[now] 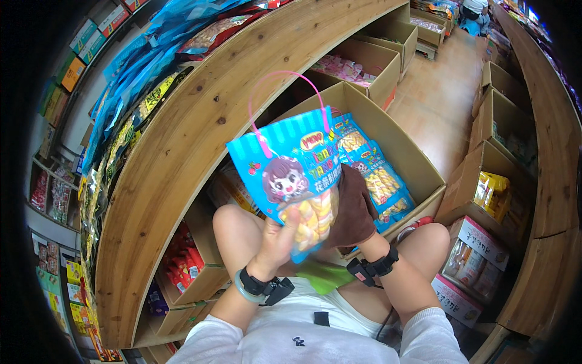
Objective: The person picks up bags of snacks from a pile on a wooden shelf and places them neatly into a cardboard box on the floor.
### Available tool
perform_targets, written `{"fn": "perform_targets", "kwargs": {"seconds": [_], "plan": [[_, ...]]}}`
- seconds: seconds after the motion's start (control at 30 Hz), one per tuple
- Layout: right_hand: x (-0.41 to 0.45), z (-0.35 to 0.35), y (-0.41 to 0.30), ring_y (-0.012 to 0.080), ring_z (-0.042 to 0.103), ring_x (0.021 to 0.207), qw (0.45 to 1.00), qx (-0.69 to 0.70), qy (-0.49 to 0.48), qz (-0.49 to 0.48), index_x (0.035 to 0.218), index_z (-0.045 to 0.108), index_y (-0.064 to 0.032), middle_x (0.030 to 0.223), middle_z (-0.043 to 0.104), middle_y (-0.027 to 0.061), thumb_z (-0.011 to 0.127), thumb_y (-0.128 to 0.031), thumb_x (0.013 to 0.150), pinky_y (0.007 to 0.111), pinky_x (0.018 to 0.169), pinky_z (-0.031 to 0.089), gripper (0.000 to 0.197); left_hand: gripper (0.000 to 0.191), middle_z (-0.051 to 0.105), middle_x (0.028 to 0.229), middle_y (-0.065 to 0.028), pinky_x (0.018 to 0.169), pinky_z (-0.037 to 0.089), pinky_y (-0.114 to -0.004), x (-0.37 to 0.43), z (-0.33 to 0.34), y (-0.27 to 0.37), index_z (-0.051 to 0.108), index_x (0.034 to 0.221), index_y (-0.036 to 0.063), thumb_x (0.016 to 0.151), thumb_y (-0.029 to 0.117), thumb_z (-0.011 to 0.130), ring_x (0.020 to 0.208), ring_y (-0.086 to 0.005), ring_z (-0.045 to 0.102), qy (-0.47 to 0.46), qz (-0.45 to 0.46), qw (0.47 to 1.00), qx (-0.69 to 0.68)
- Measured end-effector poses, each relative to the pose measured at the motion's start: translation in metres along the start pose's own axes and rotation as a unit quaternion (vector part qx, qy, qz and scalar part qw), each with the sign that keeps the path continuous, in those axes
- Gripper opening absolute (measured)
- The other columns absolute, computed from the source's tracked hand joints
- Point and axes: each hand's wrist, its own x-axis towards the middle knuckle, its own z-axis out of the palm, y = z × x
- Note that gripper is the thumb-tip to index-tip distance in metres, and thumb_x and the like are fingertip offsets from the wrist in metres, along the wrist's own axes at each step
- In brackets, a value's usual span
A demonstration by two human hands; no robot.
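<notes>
My left hand [278, 239] grips the lower left side of a blue candy bag [286, 173], thumb on its clear window. Twisted yellow, pink and white marshmallows show through that window. The bag is held up and tilted, its pink loop handle [291, 75] standing above it. A brown cloth [352, 209] covers my right hand, and its fingers are hidden in the folds. Cloth and bag meet at the bag's right side. Just beyond, an open cardboard box [409, 168] contains several similar blue bags [382, 182].
A curved wooden shelf edge [218, 95] runs along the left, with snack bags on top. Boxes of red packets [186, 264] stand beneath it. On the right are a box of yellow packets [491, 195] and stacked cartons [473, 255]. A person [475, 11] sits far down the tiled aisle [436, 100].
</notes>
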Motion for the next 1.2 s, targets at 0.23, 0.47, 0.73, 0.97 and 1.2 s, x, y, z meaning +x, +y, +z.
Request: {"fn": "perform_targets", "kwargs": {"seconds": [0.23, 0.47, 0.73, 0.97, 1.2], "plan": [[-0.004, -0.014, -0.001, 0.0402, 0.051, 0.105, 0.993, -0.061, 0.095, 0.031, 0.124, 0.046, 0.0008, 0.113, 0.051, 0.0204, 0.079, -0.028, 0.045, 0.043, 0.09, 0.043, 0.091, 0.037, 0.053, 0.131, -0.0102, 0.095, 0.048, -0.037, 0.014, -0.006, 0.013, 0.045, 0.133, 0.0073, 0.1, 0.024, 0.047, 0.115, -0.0202, 0.056, 0.023, -0.001, 0.997, -0.077], [-0.003, -0.028, -0.025, 0.0396, 0.061, 0.093, 0.973, -0.155, 0.116, 0.13, 0.121, 0.044, 0.0032, 0.103, 0.059, 0.0205, 0.082, -0.025, 0.053, 0.046, 0.079, 0.048, 0.083, 0.051, 0.05, 0.133, -0.0117, 0.098, 0.045, -0.038, 0.021, -0.013, -0.001, 0.033, 0.139, 0.0057, 0.097, 0.024, 0.055, 0.119, -0.0218, 0.052, 0.069, -0.059, 0.993, -0.076], [-0.004, -0.008, -0.012, 0.0302, 0.057, 0.082, 0.883, -0.466, 0.03, 0.047, 0.097, 0.055, -0.002, 0.087, 0.054, 0.0171, 0.055, -0.015, 0.079, 0.038, 0.068, 0.045, 0.023, 0.068, 0.02, 0.149, -0.0107, 0.109, 0.028, -0.043, 0.018, 0.012, -0.017, 0.011, 0.149, 0.0133, 0.098, 0.038, 0.048, 0.138, -0.0278, 0.027, 0.038, 0.029, 0.981, 0.186], [-0.025, 0.011, -0.02, 0.0294, 0.032, 0.132, 0.974, -0.181, -0.116, -0.065, 0.14, 0.034, -0.003, 0.139, 0.039, 0.0167, 0.072, -0.028, 0.066, 0.037, 0.113, 0.023, 0.086, 0.072, 0.04, 0.144, -0.0132, 0.112, 0.03, -0.041, 0.025, 0.015, -0.006, 0.033, 0.143, 0.004, 0.099, 0.058, 0.017, 0.131, -0.0266, 0.042, -0.002, -0.079, 0.996, -0.047], [-0.044, 0.046, 0.054, 0.017, 0.037, 0.123, 0.865, 0.49, -0.058, 0.094, 0.135, 0.036, -0.0025, 0.135, 0.04, 0.0072, 0.044, -0.014, 0.096, 0.029, 0.107, 0.026, 0.041, 0.079, 0.034, 0.147, -0.012, 0.11, 0.031, -0.037, -0.013, 0.008, -0.049, 0.019, 0.148, 0.0048, 0.095, 0.061, 0.035, 0.133, -0.023, 0.036, -0.062, -0.121, 0.988, -0.069]]}}
